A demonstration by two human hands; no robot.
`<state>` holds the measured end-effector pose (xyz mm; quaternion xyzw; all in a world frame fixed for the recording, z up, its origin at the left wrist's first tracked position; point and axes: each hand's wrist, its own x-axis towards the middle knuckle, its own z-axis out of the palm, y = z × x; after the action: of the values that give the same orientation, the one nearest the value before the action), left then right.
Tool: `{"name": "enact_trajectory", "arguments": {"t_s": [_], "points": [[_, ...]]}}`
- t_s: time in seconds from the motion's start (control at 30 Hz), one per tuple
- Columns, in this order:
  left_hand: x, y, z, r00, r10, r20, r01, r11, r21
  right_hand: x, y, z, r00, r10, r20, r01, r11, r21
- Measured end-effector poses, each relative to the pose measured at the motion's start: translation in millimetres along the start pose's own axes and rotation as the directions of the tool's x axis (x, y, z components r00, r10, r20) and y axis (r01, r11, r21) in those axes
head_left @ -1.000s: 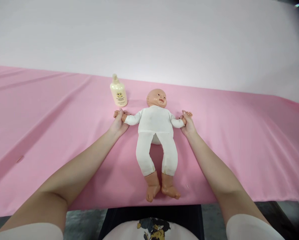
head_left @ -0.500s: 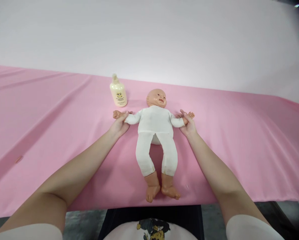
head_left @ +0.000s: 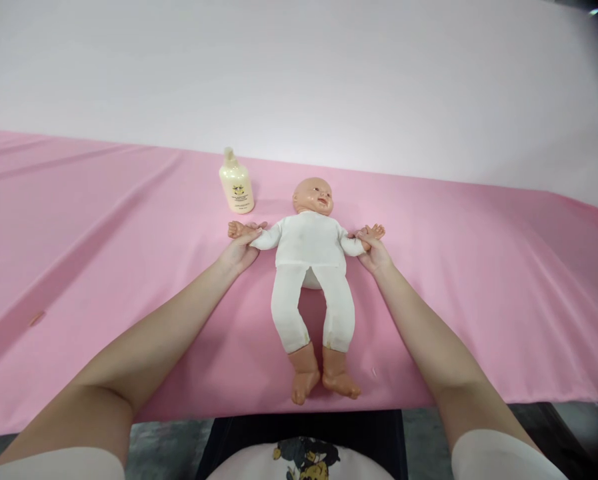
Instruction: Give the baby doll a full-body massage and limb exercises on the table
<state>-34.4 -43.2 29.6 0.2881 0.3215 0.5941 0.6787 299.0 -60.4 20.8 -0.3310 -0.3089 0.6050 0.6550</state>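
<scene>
A baby doll (head_left: 311, 240) with a white cloth body lies on its back on the pink cloth (head_left: 143, 280), its head away from me and its bare feet near the front edge. My left hand (head_left: 243, 250) is closed round the doll's forearm on the left, close to the wrist, with the thumb on top. On the other side my right hand (head_left: 375, 255) grips the opposite forearm near its wrist. Both doll arms are stretched out sideways. Some of my fingers are hidden beneath the doll's arms.
A cream pump bottle (head_left: 237, 185) stands upright beyond my left hand, left of the doll's head. A white wall or panel (head_left: 299, 80) rises behind the cloth. One small orange-brown piece (head_left: 37, 319) lies far left.
Both hands still hold the doll's arms. The doll's hands have shifted slightly inward, and my right thumb has come down flatter over the forearm.
</scene>
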Motion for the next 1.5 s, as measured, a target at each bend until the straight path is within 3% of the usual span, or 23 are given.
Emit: {"name": "enact_trajectory", "arguments": {"t_s": [0.23, 0.43, 0.63, 0.83, 0.97, 1.1, 1.33, 1.5], "points": [[6.0, 0.0, -1.9, 0.996, 0.012, -0.087, -0.017, 0.998, -0.062, 1.5, -0.7, 2.2, 0.997, -0.045, -0.062, 0.051, 0.994, 0.097], [0.2, -0.6, 0.8, 1.0, 0.02, -0.021, -0.02, 1.0, -0.003, 0.2, 1.6, -1.1, 1.0, -0.011, -0.009, 0.011, 0.999, -0.032], [4.1, 0.4, -1.0, 0.995, 0.019, -0.097, -0.026, 0.997, -0.071, 3.8, 2.0, -0.3, 0.994, -0.072, -0.082, 0.08, 0.993, 0.091], [0.8, -0.9, 0.1, 0.999, 0.023, -0.045, -0.024, 0.999, -0.03, -1.4, 0.9, -0.1, 0.999, -0.04, 0.021, 0.04, 0.999, -0.02], [0.9, -0.5, 0.7, 0.998, 0.03, -0.055, -0.03, 1.0, -0.007, -0.4, -0.2, -0.4, 0.999, -0.005, -0.038, 0.002, 0.997, -0.074], [5.6, 0.1, -1.3, 0.993, 0.025, -0.117, -0.031, 0.998, -0.052, 1.8, -1.1, 0.3, 0.996, -0.017, -0.084, 0.016, 1.0, -0.004], [2.0, -1.8, -0.3, 0.998, 0.022, -0.06, -0.022, 1.0, 0.011, -1.0, 0.1, -0.8, 1.0, 0.002, -0.005, -0.002, 0.995, -0.099], [6.1, -1.0, 0.6, 0.989, 0.025, -0.145, -0.031, 0.999, -0.039, 0.9, -0.6, 0.0, 0.999, 0.007, -0.05, -0.008, 1.0, -0.019]]}}
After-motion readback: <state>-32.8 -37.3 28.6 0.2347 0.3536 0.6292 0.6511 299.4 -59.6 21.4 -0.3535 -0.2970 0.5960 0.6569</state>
